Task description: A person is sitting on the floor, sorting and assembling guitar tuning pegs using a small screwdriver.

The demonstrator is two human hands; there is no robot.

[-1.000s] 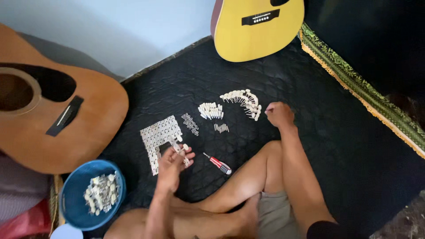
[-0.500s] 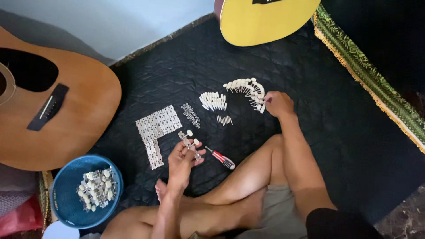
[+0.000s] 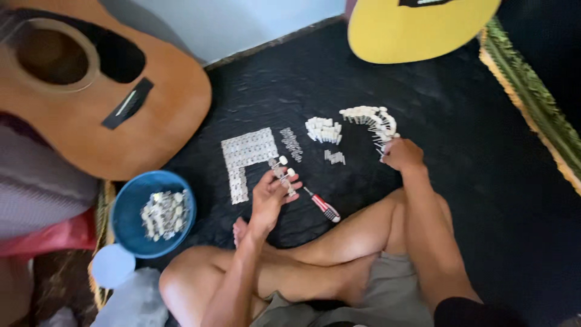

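Observation:
I sit cross-legged on a black quilted mat point(image 3: 460, 121). My left hand point(image 3: 272, 192) holds a small strip of guitar tuning pegs with white knobs point(image 3: 283, 169) above the mat. My right hand point(image 3: 402, 155) rests closed at the near end of a curved row of white-knobbed pegs point(image 3: 371, 118), pinching one of them. An L-shaped block of metal parts point(image 3: 245, 155) lies just left of my left hand. A red-handled screwdriver point(image 3: 322, 204) lies between my hands.
A small cluster of white pegs point(image 3: 324, 129) and two short rows of metal pieces point(image 3: 292, 143) lie mid-mat. A blue bowl point(image 3: 124, 209) with several metal parts sits at left. A brown guitar point(image 3: 91, 91) lies far left, a yellow guitar point(image 3: 417, 30) at top.
My left hand has lifted slightly with the peg strip. The view has shifted, so everything sits lower and nearer the centre. My right hand stays at the curved row.

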